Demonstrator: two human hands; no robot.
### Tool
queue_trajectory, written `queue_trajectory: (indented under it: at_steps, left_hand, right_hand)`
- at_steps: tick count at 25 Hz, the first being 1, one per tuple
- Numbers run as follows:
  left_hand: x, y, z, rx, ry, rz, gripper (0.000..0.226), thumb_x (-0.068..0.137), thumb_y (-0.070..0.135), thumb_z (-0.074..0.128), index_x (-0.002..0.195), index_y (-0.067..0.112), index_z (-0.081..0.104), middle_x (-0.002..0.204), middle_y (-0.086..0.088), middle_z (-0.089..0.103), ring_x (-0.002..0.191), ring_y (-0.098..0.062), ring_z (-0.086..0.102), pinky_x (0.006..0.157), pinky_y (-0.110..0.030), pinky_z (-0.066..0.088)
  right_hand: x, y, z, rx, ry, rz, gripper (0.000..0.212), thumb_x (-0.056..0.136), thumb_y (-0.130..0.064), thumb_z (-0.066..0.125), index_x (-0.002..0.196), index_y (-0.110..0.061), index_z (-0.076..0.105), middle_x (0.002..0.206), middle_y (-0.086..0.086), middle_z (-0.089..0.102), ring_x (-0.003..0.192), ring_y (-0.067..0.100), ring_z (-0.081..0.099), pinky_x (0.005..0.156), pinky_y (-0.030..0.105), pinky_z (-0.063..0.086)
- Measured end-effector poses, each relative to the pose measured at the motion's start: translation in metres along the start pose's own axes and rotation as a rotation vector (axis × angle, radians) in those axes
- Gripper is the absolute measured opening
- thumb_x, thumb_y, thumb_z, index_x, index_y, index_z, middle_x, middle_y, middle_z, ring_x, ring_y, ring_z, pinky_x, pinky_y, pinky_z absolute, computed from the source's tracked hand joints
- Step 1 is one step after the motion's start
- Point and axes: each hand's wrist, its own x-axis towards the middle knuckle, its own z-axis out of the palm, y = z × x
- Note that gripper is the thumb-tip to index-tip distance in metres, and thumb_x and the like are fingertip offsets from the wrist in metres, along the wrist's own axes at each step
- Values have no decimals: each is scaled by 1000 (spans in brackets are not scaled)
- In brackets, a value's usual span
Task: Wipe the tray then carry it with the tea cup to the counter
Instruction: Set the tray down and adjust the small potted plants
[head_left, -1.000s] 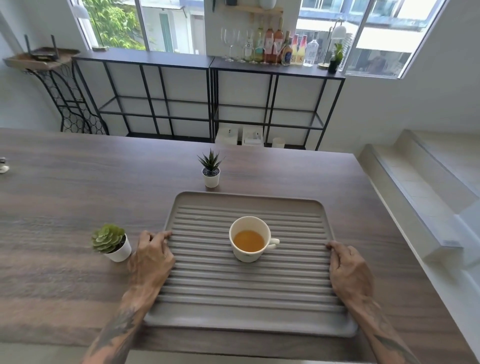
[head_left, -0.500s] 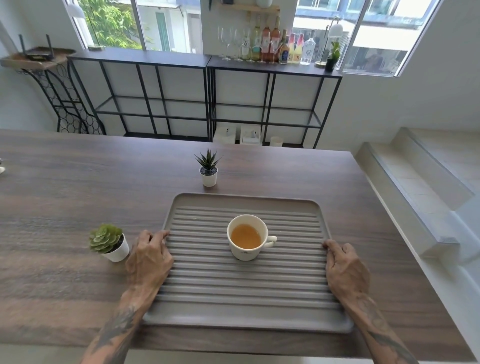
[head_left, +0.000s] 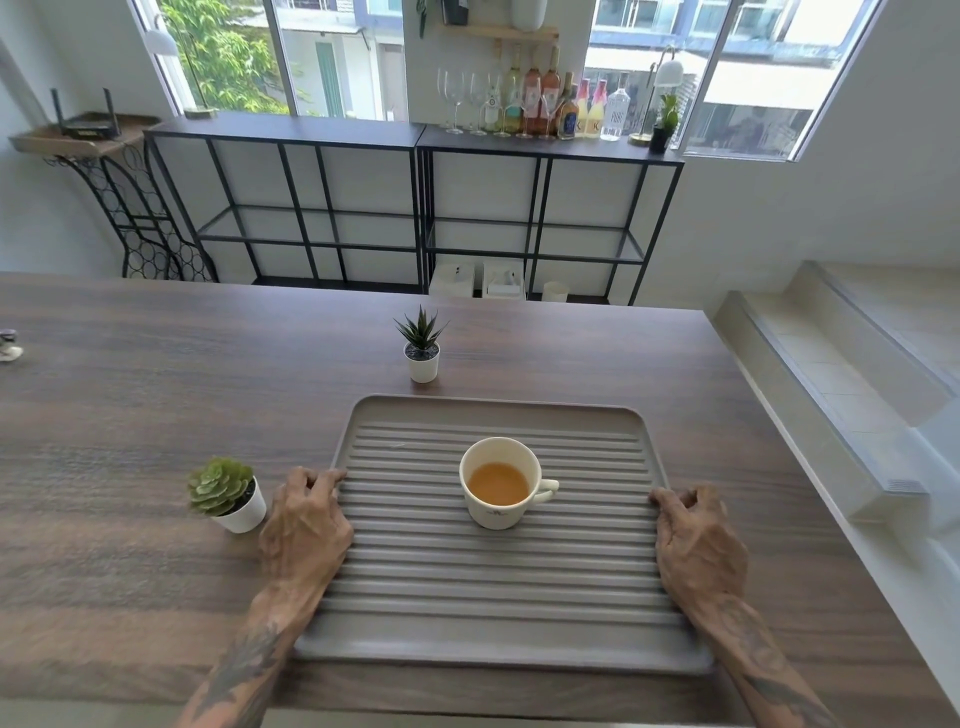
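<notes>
A grey ribbed tray (head_left: 498, 582) lies flat on the wooden bench (head_left: 156, 405), with a hand at each side edge. The left hand (head_left: 306, 525) grips the tray's left rim, its fingers (head_left: 324, 478) curled over the edge onto the ridges. The right hand (head_left: 698, 545) grasps the right rim likewise, fingers (head_left: 670, 501) hooked over the edge. Between the two sets of fingers, slightly nearer the right, a white tea cup (head_left: 501, 483) stands upright on the ridges, holding amber tea, handle turned toward the right fingers. Just outside the left fingers sits a small rosette succulent (head_left: 223, 493) in a white pot. Beyond the tray's far edge, ahead of the left fingers, stands a spiky plant (head_left: 422, 345) in a white pot.
</notes>
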Motion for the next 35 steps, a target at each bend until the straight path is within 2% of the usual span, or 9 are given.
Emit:
queue_trajectory:
  at_steps: [8, 13, 16, 19, 21, 23, 26, 29, 35]
  left_hand:
    - [-5, 9, -14, -67, 31, 106, 30, 83, 8, 66, 113, 12, 67, 99, -9, 57, 88, -30, 59, 69, -40, 54]
    - [-35, 38, -34, -194, -42, 288, 32, 87, 18, 65, 119, 20, 64, 114, 1, 58, 96, -10, 59, 79, -9, 44]
    - [-44, 38, -26, -166, -196, 267, 45, 94, 35, 48, 138, 25, 49, 143, 1, 45, 129, -13, 46, 107, -20, 37]
    - [-44, 30, -15, -73, -340, 235, 52, 96, 44, 41, 145, 26, 40, 155, 1, 33, 143, -15, 29, 118, -27, 23]
    - [-46, 23, -20, -165, -180, 261, 42, 94, 41, 49, 131, 24, 57, 140, 0, 51, 129, -15, 48, 107, -27, 41]
    - [-51, 13, -32, -287, 207, 190, 26, 89, 28, 60, 110, 18, 72, 114, -1, 62, 103, -14, 61, 91, -25, 51]
    - [-51, -10, -45, -199, 655, -125, 21, 82, 18, 70, 99, 6, 74, 101, -14, 62, 92, -31, 61, 89, -39, 52]
    - [-43, -35, -44, -165, 690, -286, 49, 73, 26, 77, 111, -2, 63, 108, -24, 55, 101, -45, 54, 83, -59, 49]
    - [-20, -50, -34, -164, 459, -290, 96, 63, 55, 69, 134, -3, 41, 123, -29, 49, 117, -45, 44, 102, -55, 37]
  right_hand:
    - [4, -14, -20, 25, -15, -22, 24, 86, -24, 57, 101, -15, 74, 94, 10, 55, 81, 32, 56, 70, 43, 49]
    - [32, -100, -81, 402, 25, -236, 24, 95, -18, 59, 117, -13, 66, 103, 5, 58, 84, 13, 56, 76, 23, 46]
    - [53, -169, -98, 578, -138, -245, 22, 93, -21, 63, 114, -18, 67, 104, -2, 61, 84, 8, 61, 72, 11, 40]
    - [91, -219, -67, 505, -452, -214, 33, 91, -29, 65, 121, -16, 65, 114, 4, 65, 93, 12, 61, 80, 20, 46]
    - [121, -241, -31, 446, -668, -147, 46, 88, -28, 68, 129, -10, 60, 125, 9, 64, 107, 19, 60, 96, 34, 48]
    - [147, -254, 6, 362, -790, -99, 59, 84, -28, 73, 134, -5, 54, 132, 14, 60, 117, 26, 57, 105, 39, 44]
    - [167, -267, 44, 354, -835, -24, 84, 74, -33, 80, 143, -5, 42, 142, 16, 51, 129, 30, 49, 110, 41, 40]
    - [177, -276, 70, 376, -765, -14, 76, 66, -32, 84, 132, -9, 53, 129, 13, 56, 123, 29, 51, 104, 39, 44]
    - [200, -272, 165, 423, -692, 0, 80, 33, -58, 76, 101, -16, 66, 101, 9, 69, 97, 24, 66, 82, 35, 57]
